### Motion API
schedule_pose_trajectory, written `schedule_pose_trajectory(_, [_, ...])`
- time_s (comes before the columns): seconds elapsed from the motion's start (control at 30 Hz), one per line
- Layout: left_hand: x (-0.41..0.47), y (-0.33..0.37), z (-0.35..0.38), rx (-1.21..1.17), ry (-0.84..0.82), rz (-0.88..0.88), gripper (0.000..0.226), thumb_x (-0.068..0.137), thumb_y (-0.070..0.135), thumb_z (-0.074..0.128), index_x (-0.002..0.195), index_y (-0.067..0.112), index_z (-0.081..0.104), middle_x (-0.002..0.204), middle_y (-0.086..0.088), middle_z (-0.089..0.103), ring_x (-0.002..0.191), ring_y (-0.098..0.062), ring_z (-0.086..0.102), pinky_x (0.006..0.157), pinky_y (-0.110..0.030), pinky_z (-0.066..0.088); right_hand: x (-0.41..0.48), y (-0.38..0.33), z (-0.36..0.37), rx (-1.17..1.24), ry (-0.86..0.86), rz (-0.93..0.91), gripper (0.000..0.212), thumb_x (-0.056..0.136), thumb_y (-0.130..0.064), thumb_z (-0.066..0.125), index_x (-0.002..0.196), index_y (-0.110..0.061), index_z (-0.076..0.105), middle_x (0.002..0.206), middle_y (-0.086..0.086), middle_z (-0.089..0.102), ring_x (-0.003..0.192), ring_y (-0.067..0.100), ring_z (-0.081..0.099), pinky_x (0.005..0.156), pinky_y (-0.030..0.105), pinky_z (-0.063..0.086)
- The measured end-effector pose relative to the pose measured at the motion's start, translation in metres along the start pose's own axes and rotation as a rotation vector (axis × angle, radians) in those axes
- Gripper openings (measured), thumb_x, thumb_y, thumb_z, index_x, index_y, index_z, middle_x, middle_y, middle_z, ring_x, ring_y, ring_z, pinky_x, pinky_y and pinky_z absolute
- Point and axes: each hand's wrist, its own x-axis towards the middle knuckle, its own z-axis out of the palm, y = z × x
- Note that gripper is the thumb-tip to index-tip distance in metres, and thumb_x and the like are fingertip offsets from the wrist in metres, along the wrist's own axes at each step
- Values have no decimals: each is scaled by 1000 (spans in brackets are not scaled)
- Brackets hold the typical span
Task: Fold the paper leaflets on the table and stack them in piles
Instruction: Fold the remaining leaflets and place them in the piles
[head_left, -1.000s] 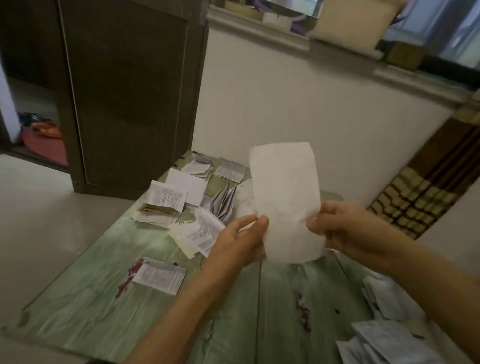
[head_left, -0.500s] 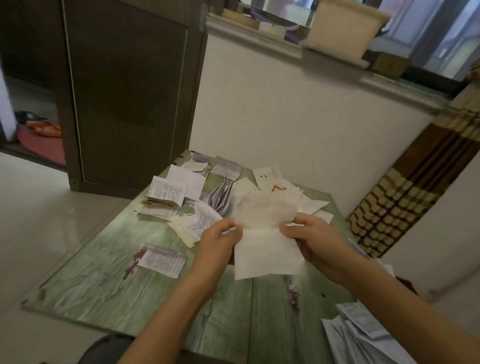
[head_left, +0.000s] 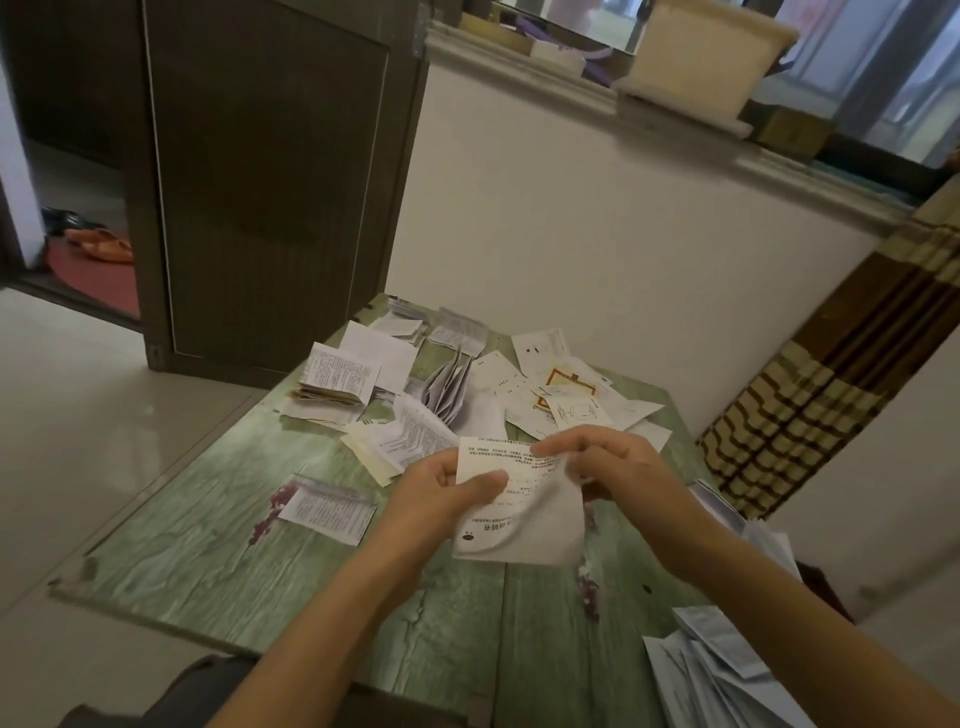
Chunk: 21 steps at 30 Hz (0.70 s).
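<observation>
I hold a white printed leaflet (head_left: 519, 512) above the green table (head_left: 218, 545), its top part bent down toward me. My left hand (head_left: 441, 499) pinches its left edge with thumb on the front. My right hand (head_left: 608, 462) grips the upper right corner with curled fingers. A folded leaflet (head_left: 327, 514) lies alone on the table to the left. A stack of folded leaflets (head_left: 335, 387) sits at the far left, and loose unfolded leaflets (head_left: 556, 389) are spread at the far side.
More pale leaflets (head_left: 727, 675) lie piled at the table's near right corner. A dark wooden door (head_left: 260, 182) stands behind the table on the left, a white wall (head_left: 597, 234) behind it, and a striped curtain (head_left: 831, 389) hangs at the right.
The leaflet was held upright and full length; its top half has come down toward me, and both hands have lowered with it closer to the table.
</observation>
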Motion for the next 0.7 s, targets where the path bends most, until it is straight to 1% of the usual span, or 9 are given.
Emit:
schedule_pose_trajectory(0.07, [0,2,-3,50,-47,-7,18,85,7,62,102,10,67,93,-5,74,84,-21,70,70,-28,56,5,-7,-2,-30,-36,62,31,93,-21,50,73,-21,74,79,-2,70,64,4,65,59,21,51])
schedule_pose_trajectory(0.13, [-3,5,-4,94,-98,-21,15,86,8,61,100,12,67,92,-4,74,84,-21,71,69,-27,57,7,-12,-9,-24,-93,50,28,94,-27,49,83,-12,69,82,7,72,71,17,68,68,31,53])
schedule_pose_trajectory(0.2, [-5,5,-4,150,-120,-13,15,86,10,63,99,15,68,91,-3,74,84,-20,71,73,-31,57,8,-15,-15,-93,-188,56,16,88,-22,61,98,-10,61,84,7,74,77,22,70,76,35,54])
schedule_pose_trajectory(0.23, [-5,5,-3,173,-120,-1,15,85,11,64,99,16,68,91,-2,74,84,-20,71,74,-32,57,7,-14,-17,-121,-249,87,20,85,-15,65,103,-10,59,86,7,74,79,22,71,76,34,56])
schedule_pose_trajectory(0.3, [-6,6,-2,181,-94,23,12,85,13,64,96,16,68,86,-1,75,81,-18,71,70,-28,57,7,-11,-15,-146,-302,118,20,82,-6,67,101,-9,62,85,8,72,79,21,70,72,30,57])
schedule_pose_trajectory(0.4, [-6,6,-4,81,2,21,15,85,12,65,99,9,65,83,-2,75,77,-16,72,62,-23,57,9,-3,-7,-3,-137,127,6,84,-2,64,86,-7,62,78,7,69,69,16,68,62,27,54])
schedule_pose_trajectory(0.5, [-6,6,-3,16,48,4,17,86,11,64,103,8,63,86,-2,75,75,-13,71,57,-21,55,10,1,0,159,9,165,9,88,-1,59,96,2,57,78,7,72,66,15,69,52,20,53])
schedule_pose_trajectory(0.6, [-5,7,-2,31,107,15,10,91,8,57,97,13,63,79,-1,74,64,-13,70,50,-21,54,9,1,5,248,-26,197,13,90,1,53,104,1,54,86,12,73,66,19,69,49,22,53])
schedule_pose_trajectory(0.7, [-5,10,-4,46,156,10,21,93,0,47,89,13,63,72,-4,71,55,-14,67,46,-21,52,6,-2,6,308,-91,180,15,92,5,44,87,-3,55,79,19,69,57,22,65,46,23,52])
